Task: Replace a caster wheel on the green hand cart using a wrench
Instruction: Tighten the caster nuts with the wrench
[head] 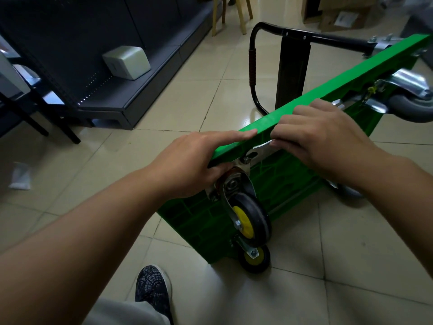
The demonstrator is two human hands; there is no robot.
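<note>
Steadies the green hand cart point(281, 181), tipped up on 1 long edge on the tiled floor point(187, 95), with the ribbed underside turned toward the right arm. Lays the left hand point(187, 160) over the top rim near the close corner: index finger straight along the rim, remaining fingers curled down round the swivel head of the caster wheel point(250, 221), the one with the yellow hub and black tyre. Hooks the right hand point(328, 141) over the same rim just beside the left, fingers bent, fingertips point(275, 140) pressed on the metal mounting plate point(260, 148) of that caster. Cannot tell where either thumb sits. Has a 2nd yellow-hubbed caster point(255, 256) directly below, touching the floor, and a grey caster point(410, 106) near the far end of the underside. Has the black handle point(251, 66) standing out beyond the deck, its lower bend down at the floor. Faces a dark shelf unit point(93, 43) at the left with a pale box point(126, 62) on it, cardboard boxes point(339, 17) at the back, and 1 patterned shoe point(152, 289) at the bottom.
</note>
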